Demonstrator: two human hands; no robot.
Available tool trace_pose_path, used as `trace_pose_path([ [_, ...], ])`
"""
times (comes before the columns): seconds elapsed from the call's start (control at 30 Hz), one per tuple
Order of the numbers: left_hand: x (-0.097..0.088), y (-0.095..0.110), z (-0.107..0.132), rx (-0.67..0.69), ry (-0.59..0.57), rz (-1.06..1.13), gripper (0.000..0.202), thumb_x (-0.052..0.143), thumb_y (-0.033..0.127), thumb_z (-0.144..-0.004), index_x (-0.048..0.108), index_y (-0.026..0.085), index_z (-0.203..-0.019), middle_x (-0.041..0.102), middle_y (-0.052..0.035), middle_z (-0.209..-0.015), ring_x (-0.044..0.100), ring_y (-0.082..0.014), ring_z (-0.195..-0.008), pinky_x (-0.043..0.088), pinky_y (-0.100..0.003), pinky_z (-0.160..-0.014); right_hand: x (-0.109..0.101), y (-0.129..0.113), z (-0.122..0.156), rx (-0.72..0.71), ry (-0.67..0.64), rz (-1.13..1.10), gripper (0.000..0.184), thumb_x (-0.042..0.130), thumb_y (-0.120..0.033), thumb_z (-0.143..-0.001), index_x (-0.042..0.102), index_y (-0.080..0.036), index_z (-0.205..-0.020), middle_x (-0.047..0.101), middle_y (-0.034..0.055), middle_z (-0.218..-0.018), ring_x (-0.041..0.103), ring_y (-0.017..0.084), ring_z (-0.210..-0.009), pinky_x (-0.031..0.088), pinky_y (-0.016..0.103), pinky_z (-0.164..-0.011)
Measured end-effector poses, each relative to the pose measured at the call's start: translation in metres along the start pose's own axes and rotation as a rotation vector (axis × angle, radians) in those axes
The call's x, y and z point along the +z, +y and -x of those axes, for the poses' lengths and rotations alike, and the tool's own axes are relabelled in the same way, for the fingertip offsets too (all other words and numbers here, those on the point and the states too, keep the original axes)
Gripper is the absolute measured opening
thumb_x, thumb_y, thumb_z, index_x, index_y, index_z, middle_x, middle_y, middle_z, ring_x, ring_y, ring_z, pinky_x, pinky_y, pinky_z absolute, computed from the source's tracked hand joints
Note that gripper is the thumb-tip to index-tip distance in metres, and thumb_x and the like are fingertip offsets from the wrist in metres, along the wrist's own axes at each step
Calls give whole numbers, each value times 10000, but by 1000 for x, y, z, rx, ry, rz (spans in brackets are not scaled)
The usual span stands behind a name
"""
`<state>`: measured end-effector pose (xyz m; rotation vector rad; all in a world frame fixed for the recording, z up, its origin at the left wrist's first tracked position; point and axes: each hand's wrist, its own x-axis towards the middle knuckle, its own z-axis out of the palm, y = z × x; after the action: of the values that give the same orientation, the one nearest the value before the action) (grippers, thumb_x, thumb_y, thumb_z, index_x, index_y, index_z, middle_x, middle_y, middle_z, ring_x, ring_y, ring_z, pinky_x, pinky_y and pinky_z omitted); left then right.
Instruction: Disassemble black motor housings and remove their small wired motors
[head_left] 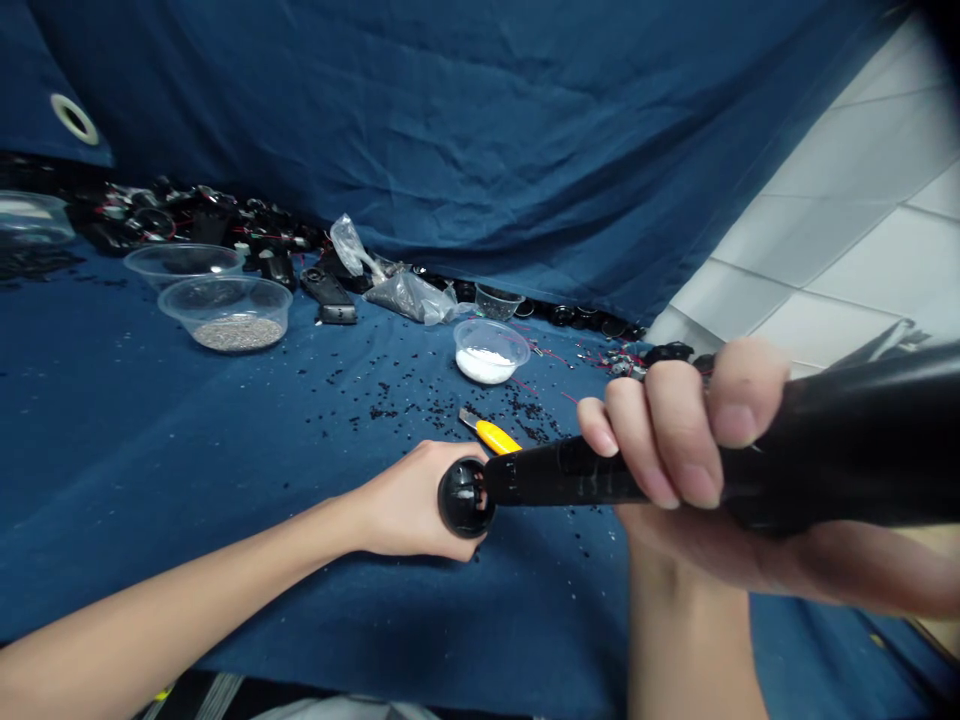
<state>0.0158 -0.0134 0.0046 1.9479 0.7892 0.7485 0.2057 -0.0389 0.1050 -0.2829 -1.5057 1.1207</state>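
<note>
Where the left hand (412,503) curls, a cylinder (457,505) sits.

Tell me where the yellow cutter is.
In the head view, the yellow cutter lies on the blue cloth just below the picture's middle, between the bowl of white material and the left hand.
</note>
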Motion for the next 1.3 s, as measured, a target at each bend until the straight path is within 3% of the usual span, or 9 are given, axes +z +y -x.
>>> trace_pose_path([
  [0.13, 0, 1, 0, 4, 17, -20, 251, 693, 94, -601, 515, 164, -763, 572, 64, -699, 499, -94, -621, 394, -184, -578, 4, 8, -2, -31, 69, -61, 425, 884, -392, -592, 512, -218, -702, 492, -93, -497, 384, 69, -381, 420, 266, -470],
  [0.3, 1, -2, 1, 6, 29, -30, 257, 698, 108, -597, 516, 166, -769, 581, 60, -696, 508, -102, -622, 394, -190, -577, 3, 22, 2, -126, 119, -114, 389, 855, -404, -644, 541, -219, -782, 484, -95, -518, 403, 72, -400, 419, 263, -480],
  [0.53, 1, -3, 0, 5, 91, -69, 236, 681, 113, -606, 536, 171, -783, 604, 51, -692, 528, -113, -612, 414, -203, -596, 14, 29, -1, -192, 230, -88, 351, 784, -402, -697, 496, -209, -755, 434, -93, -521, 372, 63, -411, 373, 233, -470],
  [0.7, 1, -3, 1, 29, 121, -86, 220, 667, 116, -616, 539, 174, -785, 602, 52, -673, 540, -121, -620, 424, -207, -612, 14, 32, -3, -227, 253, -83, 286, 707, -385, -736, 487, -205, -762, 415, -80, -534, 361, 64, -419, 374, 223, -468],
  [1.3, 0, -6, 0, 14, 127, -8, 239, 686, 107, -600, 564, 159, -799, 605, 48, -699, 525, -112, -630, 435, -202, -620, 17, 34, -3, -248, 282, -63, 256, 680, -367, -766, 477, -212, -756, 402, -82, -529, 363, 66, -417, 380, 222, -478],
])
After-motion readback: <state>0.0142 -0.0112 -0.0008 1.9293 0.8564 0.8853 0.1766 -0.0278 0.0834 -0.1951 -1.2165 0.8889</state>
